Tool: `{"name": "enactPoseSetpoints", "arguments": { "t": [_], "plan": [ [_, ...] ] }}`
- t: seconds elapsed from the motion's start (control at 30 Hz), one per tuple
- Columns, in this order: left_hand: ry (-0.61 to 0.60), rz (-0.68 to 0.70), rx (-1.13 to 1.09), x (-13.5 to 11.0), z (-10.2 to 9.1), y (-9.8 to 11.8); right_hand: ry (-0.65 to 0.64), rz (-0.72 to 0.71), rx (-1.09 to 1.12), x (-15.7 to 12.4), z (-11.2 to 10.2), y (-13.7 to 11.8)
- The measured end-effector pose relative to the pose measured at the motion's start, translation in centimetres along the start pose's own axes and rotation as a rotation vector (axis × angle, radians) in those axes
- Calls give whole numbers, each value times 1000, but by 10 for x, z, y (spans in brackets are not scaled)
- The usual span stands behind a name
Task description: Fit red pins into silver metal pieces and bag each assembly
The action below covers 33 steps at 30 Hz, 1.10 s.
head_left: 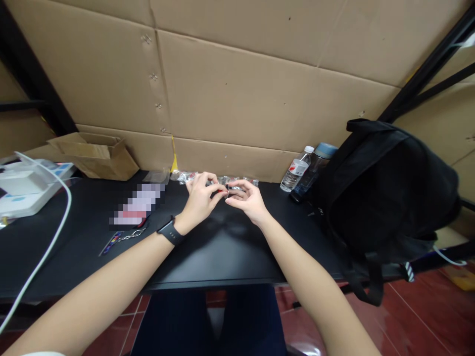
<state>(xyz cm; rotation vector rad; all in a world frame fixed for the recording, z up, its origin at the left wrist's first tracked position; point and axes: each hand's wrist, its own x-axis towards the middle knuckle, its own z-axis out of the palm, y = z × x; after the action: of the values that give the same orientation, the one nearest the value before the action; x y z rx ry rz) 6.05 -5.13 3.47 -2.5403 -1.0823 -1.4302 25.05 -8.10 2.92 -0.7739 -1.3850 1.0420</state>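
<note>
Both my hands meet over the far middle of the black table (222, 247). My left hand (200, 198), with a black watch on its wrist, pinches a small clear packet (224, 191) with a red bit in it. My right hand (248, 198) has its fingers closed on the same packet from the right. Behind the hands a row of several similar clear packets (185, 176) lies along the cardboard wall.
A black backpack (386, 198) sits at the right, two water bottles (297, 170) beside it. An open cardboard box (96, 153) stands back left. White devices (25, 190) and a white cable (55, 237) lie at the left. A keychain (122, 238) lies near my left wrist.
</note>
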Motion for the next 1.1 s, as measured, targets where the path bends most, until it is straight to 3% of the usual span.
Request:
{"name": "enactPoseSetpoints", "arguments": {
  "t": [0.37, 0.6, 0.87, 1.1],
  "plan": [
    [-40, -33, -36, 0, 4, -2, 25, 41, -70, 7, -10, 10],
    [-66, -24, -50, 1, 4, -4, -21, -51, -346, 9, -16, 18],
    [-176, -12, -62, -1, 9, -11, -46, -97, -480, 9, -19, 23],
    [-362, -49, -167, 3, 3, -20, -109, -62, -603, 9, -22, 16]
  ]
}}
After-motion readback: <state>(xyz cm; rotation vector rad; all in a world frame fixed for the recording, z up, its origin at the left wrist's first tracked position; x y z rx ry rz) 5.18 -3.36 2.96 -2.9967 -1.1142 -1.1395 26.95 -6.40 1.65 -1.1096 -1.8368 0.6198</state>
